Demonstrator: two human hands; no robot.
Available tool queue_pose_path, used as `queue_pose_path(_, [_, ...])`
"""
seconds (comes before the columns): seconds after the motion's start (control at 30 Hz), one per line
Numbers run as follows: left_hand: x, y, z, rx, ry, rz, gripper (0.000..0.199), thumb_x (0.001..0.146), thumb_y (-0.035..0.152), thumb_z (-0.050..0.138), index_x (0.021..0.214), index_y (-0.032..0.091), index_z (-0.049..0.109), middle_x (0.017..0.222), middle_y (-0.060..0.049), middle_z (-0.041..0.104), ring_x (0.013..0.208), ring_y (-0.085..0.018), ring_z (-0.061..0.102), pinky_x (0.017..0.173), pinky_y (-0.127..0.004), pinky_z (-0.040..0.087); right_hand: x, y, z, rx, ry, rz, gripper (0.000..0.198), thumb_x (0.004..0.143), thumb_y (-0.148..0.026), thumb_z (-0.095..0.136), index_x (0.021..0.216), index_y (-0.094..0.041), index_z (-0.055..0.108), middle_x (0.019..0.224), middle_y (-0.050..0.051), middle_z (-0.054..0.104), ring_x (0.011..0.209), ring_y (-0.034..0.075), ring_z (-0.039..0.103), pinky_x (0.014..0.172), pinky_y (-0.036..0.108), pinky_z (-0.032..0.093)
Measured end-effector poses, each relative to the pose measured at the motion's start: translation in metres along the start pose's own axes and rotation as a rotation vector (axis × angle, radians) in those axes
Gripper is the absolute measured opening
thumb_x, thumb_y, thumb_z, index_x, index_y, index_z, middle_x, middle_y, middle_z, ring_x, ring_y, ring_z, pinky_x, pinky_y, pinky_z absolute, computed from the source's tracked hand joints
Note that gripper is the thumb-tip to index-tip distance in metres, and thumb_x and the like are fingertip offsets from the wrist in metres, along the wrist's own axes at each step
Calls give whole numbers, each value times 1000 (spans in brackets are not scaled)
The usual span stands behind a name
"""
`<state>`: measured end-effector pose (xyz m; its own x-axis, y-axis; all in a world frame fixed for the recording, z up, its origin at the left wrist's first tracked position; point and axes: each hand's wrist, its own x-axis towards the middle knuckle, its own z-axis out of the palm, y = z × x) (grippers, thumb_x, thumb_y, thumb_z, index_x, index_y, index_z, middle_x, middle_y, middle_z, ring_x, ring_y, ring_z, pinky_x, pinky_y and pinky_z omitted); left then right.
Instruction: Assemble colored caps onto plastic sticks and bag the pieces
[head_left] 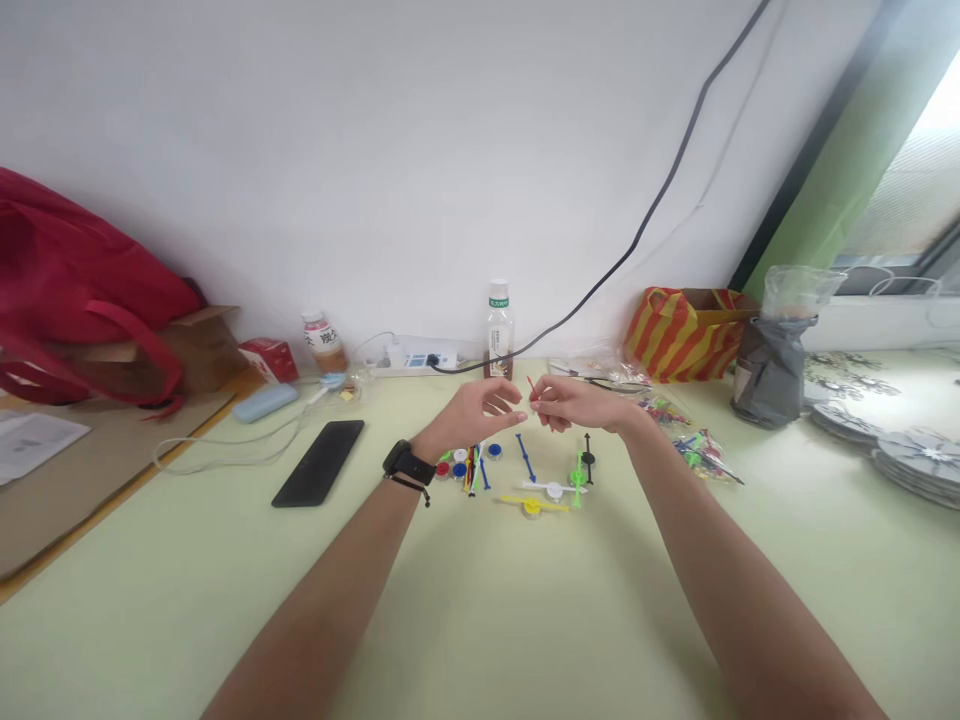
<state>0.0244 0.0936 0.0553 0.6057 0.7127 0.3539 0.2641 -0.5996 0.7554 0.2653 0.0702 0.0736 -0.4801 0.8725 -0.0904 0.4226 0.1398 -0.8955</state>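
Note:
My right hand (pixel 562 402) pinches a small red plastic arrow (pixel 532 386) above the table. Close beside it, my left hand (pixel 484 408) has its fingers apart and curved, with nothing visible in them. Below lie a loose blue arrow (pixel 526 458) and several arrows mounted on round discs: a yellow spinner (pixel 532 508), a white spinner (pixel 554 490), a green spinner (pixel 577 478) and a black spinner (pixel 589 459). Under my left hand are a bunch of mixed arrows (pixel 472 470) and several round discs, among them a blue disc (pixel 494 451) and a red disc (pixel 442 469).
A black phone (pixel 318 464) lies left of my left wrist. Against the wall stand a drink bottle (pixel 499 328) and a power strip (pixel 427 358). Bags of coloured parts (pixel 701 452) lie to the right, near a striped bag (pixel 682 335) and stacked discs (pixel 922 465).

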Motion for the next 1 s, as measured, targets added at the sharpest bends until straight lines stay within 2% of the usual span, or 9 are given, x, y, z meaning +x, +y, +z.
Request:
queue_pose_path(0.1, [1, 5, 7, -64, 35, 28, 31, 87, 37, 75, 110, 17, 71, 107, -9, 74, 92, -20, 74, 89, -34, 60, 6, -6, 13, 137, -15, -72, 26, 94, -44, 67, 96, -21, 54, 85, 4, 71, 73, 15, 66, 69, 29, 54])
queue_pose_path(0.27, [2, 1, 8, -2, 74, 58, 22, 88, 33, 73, 102, 17, 77, 105, -9, 72, 81, -17, 73, 82, -32, 63, 7, -12, 20, 237, -55, -52, 20, 94, -38, 66, 93, -20, 58, 91, 6, 74, 81, 18, 71, 80, 35, 59])
queue_pose_path(0.43, [1, 0, 6, 50, 96, 70, 19, 86, 29, 72, 99, 18, 78, 106, -9, 70, 76, -15, 72, 77, -29, 63, 10, -10, 17, 185, -27, -85, 12, 88, -29, 68, 93, -19, 67, 90, 5, 71, 76, 14, 67, 78, 31, 58])
queue_pose_path(0.53, [1, 2, 5, 65, 111, 62, 18, 84, 27, 71, 97, 17, 77, 106, -9, 72, 75, -15, 71, 74, -28, 62, 15, -7, 20, 209, 29, -96, 14, 84, -24, 68, 95, -19, 63, 82, 3, 70, 75, 15, 66, 76, 31, 56])
queue_pose_path(0.6, [1, 2, 5, 74, 105, 56, 16, 83, 26, 69, 94, 16, 75, 97, -7, 73, 76, -16, 70, 73, -28, 60, 18, -5, 24, 203, 55, -87, 19, 81, -21, 67, 97, -21, 58, 79, 1, 69, 75, 16, 65, 74, 30, 54])
queue_pose_path(0.73, [-1, -2, 9, 52, 60, 23, 7, 80, 22, 67, 84, 16, 69, 79, -3, 72, 73, -16, 68, 68, -26, 56, 23, 2, 30, -39, 130, -22, 12, 86, -24, 57, 98, -23, 53, 79, -3, 62, 70, 13, 55, 61, 24, 42])
queue_pose_path(0.83, [-4, -6, 14, 61, -13, -35, 10, 78, 25, 70, 77, 17, 65, 72, -2, 70, 66, -15, 66, 58, -24, 51, 25, 10, 29, -297, 158, 91, 14, 89, -26, 52, 103, -24, 55, 82, -2, 62, 74, 14, 55, 62, 24, 40])
queue_pose_path(0.9, [-5, -8, 16, 94, -77, -53, 11, 75, 26, 73, 74, 17, 66, 70, -2, 70, 64, -16, 66, 57, -25, 49, 25, 17, 26, -387, 107, 164, 18, 86, -27, 60, 104, -23, 57, 85, 0, 65, 77, 16, 58, 64, 25, 42])
queue_pose_path(1.0, [-6, -11, 18, 159, -149, -40, 11, 72, 24, 74, 81, 19, 74, 78, -4, 74, 76, -21, 70, 65, -28, 52, 25, 25, 20, -456, 27, 246, 23, 73, -28, 76, 92, -23, 63, 81, 1, 68, 73, 18, 61, 61, 26, 42])
